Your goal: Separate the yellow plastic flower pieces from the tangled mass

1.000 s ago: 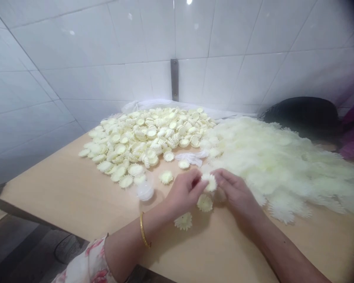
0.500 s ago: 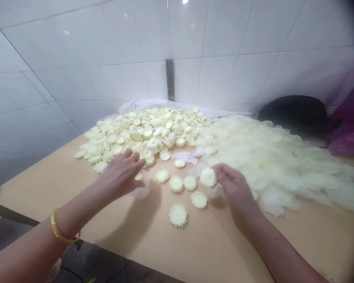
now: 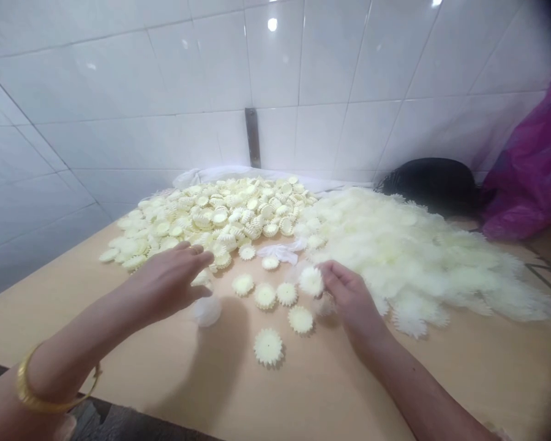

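My right hand (image 3: 351, 300) pinches a pale scalloped disc (image 3: 311, 280) by its edge, just above the table. My left hand (image 3: 177, 275) hovers at the front of a heap of cream, frilled-edge discs (image 3: 229, 211). Its thumb and fingers are apart, and nothing shows in its grip. Below its thumb is a thin, whitish translucent round piece (image 3: 207, 311). Between the hands lie several loose discs, the nearest one (image 3: 269, 346) flat on the table (image 3: 303, 392).
Right of centre spreads a pile of thin, translucent, jagged-edged pieces (image 3: 395, 245). A white cloth scrap (image 3: 282, 251) lies between the heaps. Beyond are a black rounded object (image 3: 429, 184), magenta plastic (image 3: 528, 165) and a tiled wall (image 3: 165, 79).
The camera view has turned slightly right and up, so everything sits further left and lower. Both hands keep nearly the same pose, and the right still pinches its disc.
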Action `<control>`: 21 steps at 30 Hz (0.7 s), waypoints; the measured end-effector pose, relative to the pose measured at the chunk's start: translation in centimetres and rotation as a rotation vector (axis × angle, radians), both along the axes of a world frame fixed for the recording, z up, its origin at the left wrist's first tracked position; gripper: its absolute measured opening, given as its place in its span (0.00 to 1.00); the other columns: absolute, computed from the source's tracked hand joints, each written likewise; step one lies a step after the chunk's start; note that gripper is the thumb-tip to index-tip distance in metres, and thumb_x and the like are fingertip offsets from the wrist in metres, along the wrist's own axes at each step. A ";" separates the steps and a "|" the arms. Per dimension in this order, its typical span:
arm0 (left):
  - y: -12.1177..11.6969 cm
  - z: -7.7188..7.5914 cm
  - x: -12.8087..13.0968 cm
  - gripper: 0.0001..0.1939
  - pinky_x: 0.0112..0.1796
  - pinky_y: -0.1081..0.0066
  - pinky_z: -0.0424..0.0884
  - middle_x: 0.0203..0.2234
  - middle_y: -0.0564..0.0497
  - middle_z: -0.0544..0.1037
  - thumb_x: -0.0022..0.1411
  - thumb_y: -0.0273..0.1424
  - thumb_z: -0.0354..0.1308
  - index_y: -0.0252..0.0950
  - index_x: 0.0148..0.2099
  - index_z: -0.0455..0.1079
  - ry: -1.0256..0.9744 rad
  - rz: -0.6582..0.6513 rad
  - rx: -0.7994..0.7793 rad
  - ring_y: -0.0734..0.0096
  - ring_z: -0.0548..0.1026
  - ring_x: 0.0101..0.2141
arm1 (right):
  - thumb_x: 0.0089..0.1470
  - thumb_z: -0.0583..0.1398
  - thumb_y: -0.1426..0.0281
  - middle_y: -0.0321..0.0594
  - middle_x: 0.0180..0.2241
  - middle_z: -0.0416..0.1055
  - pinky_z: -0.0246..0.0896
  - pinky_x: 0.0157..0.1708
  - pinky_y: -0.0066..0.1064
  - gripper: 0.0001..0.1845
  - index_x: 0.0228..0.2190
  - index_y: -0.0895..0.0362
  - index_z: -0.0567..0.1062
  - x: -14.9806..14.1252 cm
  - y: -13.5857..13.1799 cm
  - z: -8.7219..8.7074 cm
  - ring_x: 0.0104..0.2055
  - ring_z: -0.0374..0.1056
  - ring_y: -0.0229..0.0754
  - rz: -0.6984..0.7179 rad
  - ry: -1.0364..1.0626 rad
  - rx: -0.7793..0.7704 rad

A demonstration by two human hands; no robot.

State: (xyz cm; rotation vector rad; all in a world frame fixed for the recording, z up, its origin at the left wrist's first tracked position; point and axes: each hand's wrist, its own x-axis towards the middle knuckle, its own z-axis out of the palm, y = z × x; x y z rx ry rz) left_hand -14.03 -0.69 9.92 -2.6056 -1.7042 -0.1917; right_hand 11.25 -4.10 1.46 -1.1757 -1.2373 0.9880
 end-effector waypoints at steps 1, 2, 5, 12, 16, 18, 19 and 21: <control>-0.6 0.4 0.8 0.10 0.26 0.70 0.60 0.28 0.48 0.72 0.47 0.36 0.59 0.38 0.32 0.70 -0.065 -0.016 -0.028 0.65 0.68 0.29 | 0.53 0.52 0.60 0.32 0.18 0.61 0.54 0.25 0.25 0.16 0.20 0.56 0.64 -0.1 0.0 0.0 0.23 0.57 0.34 0.003 -0.002 0.003; -1.2 0.5 1.9 0.12 0.28 0.69 0.61 0.30 0.47 0.73 0.50 0.39 0.57 0.38 0.35 0.70 -0.165 -0.024 -0.065 0.65 0.68 0.30 | 0.53 0.52 0.60 0.31 0.18 0.60 0.54 0.25 0.26 0.16 0.20 0.56 0.64 -0.1 0.0 0.0 0.23 0.57 0.34 0.007 -0.004 0.005; -2.3 -0.9 6.1 0.19 0.30 0.68 0.63 0.36 0.46 0.72 0.53 0.44 0.52 0.38 0.43 0.68 -0.484 -0.145 -0.218 0.66 0.68 0.33 | 0.54 0.52 0.60 0.31 0.18 0.60 0.54 0.26 0.25 0.15 0.21 0.56 0.66 -0.3 -0.1 -0.1 0.23 0.57 0.34 0.024 0.003 0.015; -0.6 -7.4 11.5 0.13 0.23 0.74 0.56 0.20 0.54 0.64 0.54 0.40 0.53 0.34 0.29 0.64 -0.950 -0.160 -0.370 0.77 0.60 0.22 | 0.54 0.52 0.61 0.32 0.20 0.61 0.56 0.27 0.25 0.15 0.21 0.57 0.65 -0.3 -0.2 0.1 0.25 0.59 0.34 0.055 -0.015 0.024; -0.4 -8.1 11.9 0.15 0.22 0.76 0.53 0.17 0.57 0.59 0.54 0.40 0.52 0.34 0.24 0.59 -1.063 -0.142 -0.389 0.79 0.57 0.20 | 0.53 0.53 0.61 0.32 0.21 0.61 0.56 0.27 0.25 0.14 0.22 0.56 0.65 0.0 -0.1 0.2 0.26 0.59 0.35 0.076 -0.040 0.028; -0.8 -7.9 12.1 0.16 0.21 0.76 0.52 0.16 0.57 0.58 0.54 0.41 0.52 0.34 0.23 0.57 -1.082 -0.151 -0.424 0.80 0.56 0.19 | 0.53 0.52 0.60 0.31 0.19 0.58 0.54 0.25 0.25 0.15 0.21 0.56 0.63 0.1 0.1 -0.1 0.23 0.56 0.34 0.043 -0.078 0.020; -1.0 -7.8 12.3 0.17 0.21 0.76 0.52 0.15 0.58 0.57 0.55 0.41 0.51 0.35 0.22 0.56 -1.089 -0.154 -0.442 0.80 0.55 0.19 | 0.54 0.51 0.59 0.30 0.18 0.56 0.54 0.23 0.25 0.16 0.21 0.56 0.61 0.1 0.2 -0.2 0.22 0.55 0.34 0.018 -0.099 0.014; -1.3 -7.7 12.6 0.19 0.20 0.75 0.52 0.13 0.58 0.55 0.56 0.42 0.49 0.35 0.20 0.53 -1.104 -0.147 -0.474 0.80 0.55 0.18 | 0.55 0.49 0.58 0.29 0.17 0.52 0.52 0.21 0.26 0.18 0.20 0.55 0.57 0.0 0.3 -0.5 0.21 0.53 0.34 -0.036 -0.137 0.002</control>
